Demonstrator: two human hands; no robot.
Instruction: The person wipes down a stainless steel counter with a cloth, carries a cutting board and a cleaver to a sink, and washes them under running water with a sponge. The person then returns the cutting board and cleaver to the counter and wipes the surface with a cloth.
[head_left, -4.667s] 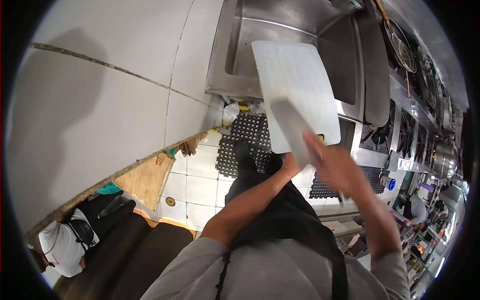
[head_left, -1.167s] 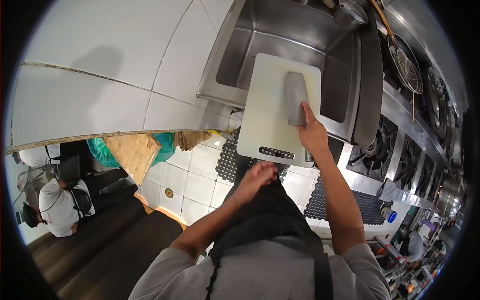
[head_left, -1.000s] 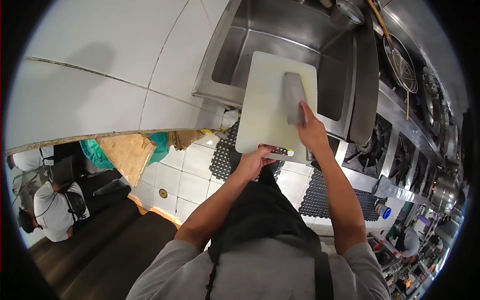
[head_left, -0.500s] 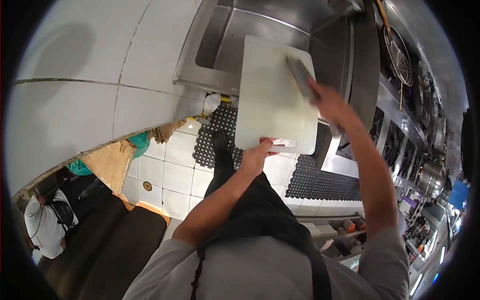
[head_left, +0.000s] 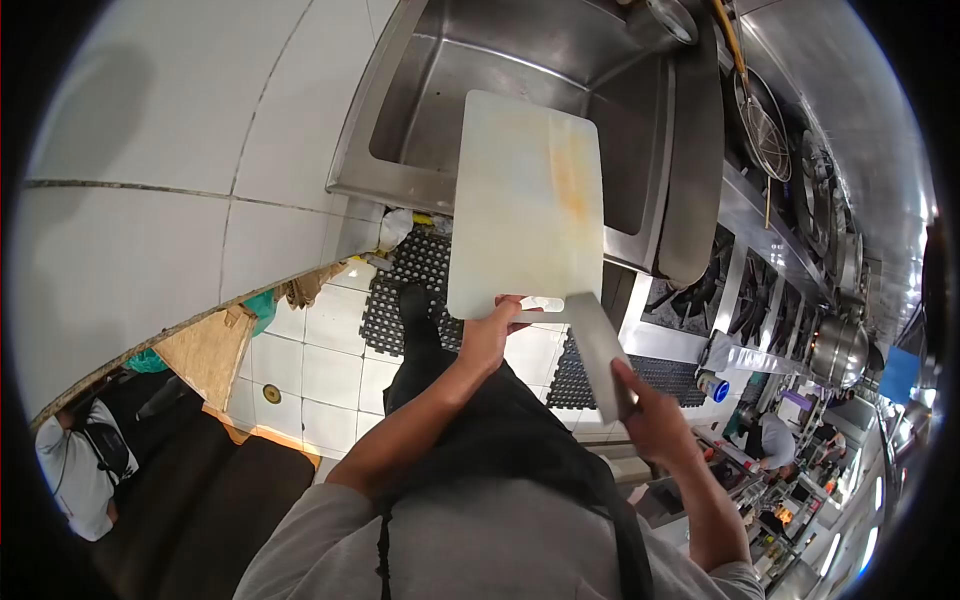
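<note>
A white cutting board with an orange-yellow stain on its right part reaches over the front edge of a steel sink. My left hand grips the board at its handle slot, near the lower edge. In my right hand is a wide flat metal blade, like a cleaver. Its far end is at the board's lower right corner; whether they touch, I cannot tell. My fingers hide the cleaver's handle.
Gas burners line the right side, with a strainer above them. A steel pot stands farther along. White tiled surface fills the left. Black mats lie on the floor. A person is at lower left, others at lower right.
My right hand has moved the cleaver down from the board's upper right to its lower right corner, uncovering the orange-yellow stain. My left hand has stayed on the handle slot.
</note>
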